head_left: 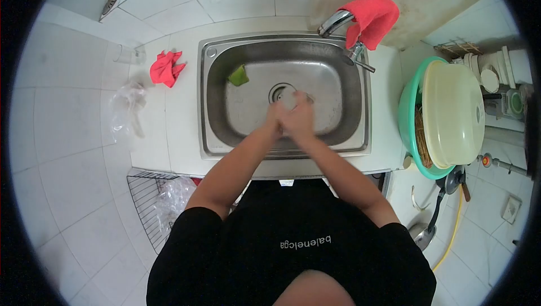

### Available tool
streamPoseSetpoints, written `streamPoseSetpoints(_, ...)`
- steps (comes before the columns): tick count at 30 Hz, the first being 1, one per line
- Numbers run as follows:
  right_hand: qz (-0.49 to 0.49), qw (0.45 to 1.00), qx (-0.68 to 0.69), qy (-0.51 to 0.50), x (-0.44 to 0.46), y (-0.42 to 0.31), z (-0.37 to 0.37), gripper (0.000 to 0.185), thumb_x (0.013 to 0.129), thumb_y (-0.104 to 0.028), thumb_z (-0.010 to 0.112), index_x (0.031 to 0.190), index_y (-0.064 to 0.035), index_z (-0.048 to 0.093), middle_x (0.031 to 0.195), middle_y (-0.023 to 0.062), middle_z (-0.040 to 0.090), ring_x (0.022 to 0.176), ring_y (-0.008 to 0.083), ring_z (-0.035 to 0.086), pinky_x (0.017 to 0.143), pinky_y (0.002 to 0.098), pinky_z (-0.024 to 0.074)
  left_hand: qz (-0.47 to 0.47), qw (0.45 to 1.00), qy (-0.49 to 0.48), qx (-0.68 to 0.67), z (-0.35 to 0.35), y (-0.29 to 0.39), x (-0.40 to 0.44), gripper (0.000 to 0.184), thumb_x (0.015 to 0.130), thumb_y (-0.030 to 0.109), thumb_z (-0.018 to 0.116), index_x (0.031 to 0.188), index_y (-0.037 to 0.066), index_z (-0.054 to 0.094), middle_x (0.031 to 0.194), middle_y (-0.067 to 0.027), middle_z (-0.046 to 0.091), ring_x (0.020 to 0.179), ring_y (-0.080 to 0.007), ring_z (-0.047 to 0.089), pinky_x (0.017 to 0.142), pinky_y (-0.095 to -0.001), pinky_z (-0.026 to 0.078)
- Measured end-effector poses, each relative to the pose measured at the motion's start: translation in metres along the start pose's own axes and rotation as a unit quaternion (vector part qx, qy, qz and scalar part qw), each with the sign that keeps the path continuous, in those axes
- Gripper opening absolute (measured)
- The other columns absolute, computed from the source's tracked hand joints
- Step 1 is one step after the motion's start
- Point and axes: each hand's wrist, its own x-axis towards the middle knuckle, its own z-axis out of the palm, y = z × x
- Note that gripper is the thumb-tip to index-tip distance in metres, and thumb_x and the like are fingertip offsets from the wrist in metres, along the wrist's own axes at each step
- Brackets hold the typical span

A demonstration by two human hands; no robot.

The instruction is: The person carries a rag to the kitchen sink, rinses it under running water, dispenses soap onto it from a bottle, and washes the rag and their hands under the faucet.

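Both hands are together over the metal sink (369,109), close to its drain. My left hand (276,115) and my right hand (298,117) meet around a pale, roundish object (288,98), blurred by motion; it looks like a small cup or bowl, but I cannot tell which. The fingers of both hands are bent around its near side. A green sponge or cloth (238,75) lies on the sink floor at the upper left. Part of the drain is hidden behind the object and the hands.
A chrome faucet (336,22) with a red cloth (373,18) over it stands behind the sink. Another red cloth (167,69), a clear glass (125,54) and a plastic bag (128,109) are at left. Green and cream basins (454,115) stand at right, near stacked dishes (489,69).
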Motion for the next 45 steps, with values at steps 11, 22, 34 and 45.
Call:
streamPoseSetpoints(11, 0.176, 0.831, 0.497, -0.178, 0.034, 0.044, -0.046, 0.055, 0.068, -0.024, 0.063, 0.114, -0.0038, 0.039, 0.105, 0.01, 0.051, 0.092, 0.0229, 0.051, 0.077, 0.0314, 0.0391, 0.054, 0.983, -0.074, -0.162, -0.029, 0.068, -0.024, 0.03, 0.083, 0.024, 0.043, 0.106, 0.005, 0.047, 0.101, -0.008, 0.053, 0.092, -0.0179, 0.052, 0.077, -0.0325, 0.043)
streamPoseSetpoints(22, 0.17, 0.821, 0.161, -0.521, 0.059, 0.024, -0.093, 0.047, 0.07, -0.024, 0.061, 0.11, -0.004, 0.046, 0.105, 0.0086, 0.051, 0.094, 0.0162, 0.049, 0.083, 0.0274, 0.036, 0.007, 0.981, -0.155, -0.117, -0.016, 0.099, -0.053, 0.024, 0.08, 0.014, 0.051, 0.1, 0.001, 0.047, 0.092, -0.0058, 0.055, 0.086, -0.0154, 0.054, 0.076, -0.0291, 0.044)
streamPoseSetpoints(34, -0.028, 0.994, -0.027, -0.103, 0.014, -0.006, -0.006, 0.023, 0.07, -0.028, 0.056, 0.078, -0.0061, 0.056, 0.072, 0.0159, 0.055, 0.069, 0.033, 0.054, 0.061, 0.0358, 0.0418, -0.06, 0.903, -0.262, -0.336, -0.002, 0.009, 0.006, 0.032, 0.083, 0.032, 0.042, 0.093, 0.003, 0.052, 0.086, -0.0086, 0.057, 0.078, -0.0214, 0.057, 0.069, -0.0351, 0.047)
streamPoseSetpoints(45, -0.062, 0.997, -0.039, -0.005, 0.024, 0.02, 0.016, 0.021, 0.07, -0.023, 0.055, 0.066, -0.004, 0.049, 0.062, 0.0155, 0.053, 0.06, 0.0313, 0.054, 0.053, 0.0377, 0.0419, -0.101, 0.96, -0.008, -0.261, 0.009, 0.031, -0.021, 0.028, 0.084, 0.028, 0.04, 0.094, 0.004, 0.051, 0.092, -0.0098, 0.055, 0.083, -0.0232, 0.055, 0.074, -0.0348, 0.044)
